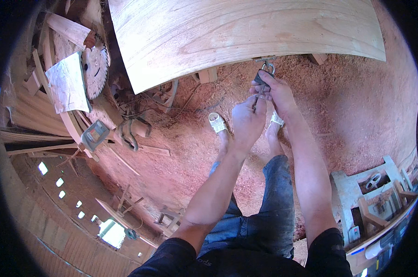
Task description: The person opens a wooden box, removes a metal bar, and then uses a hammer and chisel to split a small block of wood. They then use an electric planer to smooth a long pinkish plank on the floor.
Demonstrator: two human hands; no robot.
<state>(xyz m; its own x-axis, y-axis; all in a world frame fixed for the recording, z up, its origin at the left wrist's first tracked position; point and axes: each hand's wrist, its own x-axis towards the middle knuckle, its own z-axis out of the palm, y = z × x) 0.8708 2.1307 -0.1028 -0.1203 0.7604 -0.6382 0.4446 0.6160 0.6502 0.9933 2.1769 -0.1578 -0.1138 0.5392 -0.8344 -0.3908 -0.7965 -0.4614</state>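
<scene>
A dark padlock [261, 79] with a bright metal shackle hangs at a metal hasp [265, 59] on the near edge of a large pale wooden board [246, 32]. My right hand [278, 94] is wrapped around the padlock's body, its thumb lying over the front. Just below, my left hand [249, 117] is closed in a pinch on what looks like a key [261, 91], pointing up at the padlock's underside. The fingers partly hide this thin piece. Whether the shackle is locked cannot be seen.
A large circular saw blade [96, 69] stands at the left among wood offcuts, beside a grey plastic box [95, 135]. Reddish sawdust [181, 157] covers the floor under my sandals [216, 123]. A machine frame [350, 198] stands at the lower right.
</scene>
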